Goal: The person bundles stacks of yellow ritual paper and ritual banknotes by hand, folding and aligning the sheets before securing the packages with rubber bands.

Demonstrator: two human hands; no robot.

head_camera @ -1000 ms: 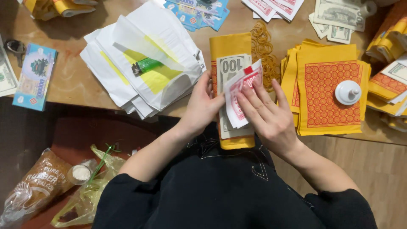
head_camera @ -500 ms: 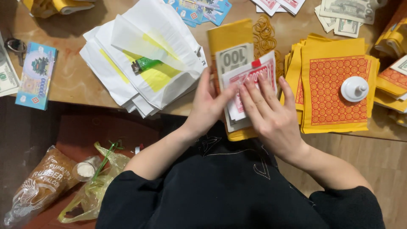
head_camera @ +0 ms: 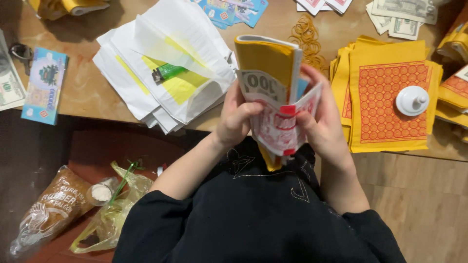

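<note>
Left hand [head_camera: 237,119] and right hand [head_camera: 319,124] both clamp the folded paper bundle [head_camera: 275,97], lifted above the bench [head_camera: 83,92] edge | risk: loose red-printed sheets slipping out | rubber bands [head_camera: 306,36] just behind.

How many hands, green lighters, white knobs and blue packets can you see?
Hands: 2, left hand and right hand, both on the paper bundle
Green lighter: 1
White knob: 1
Blue packet: 1
Total: 5
</note>
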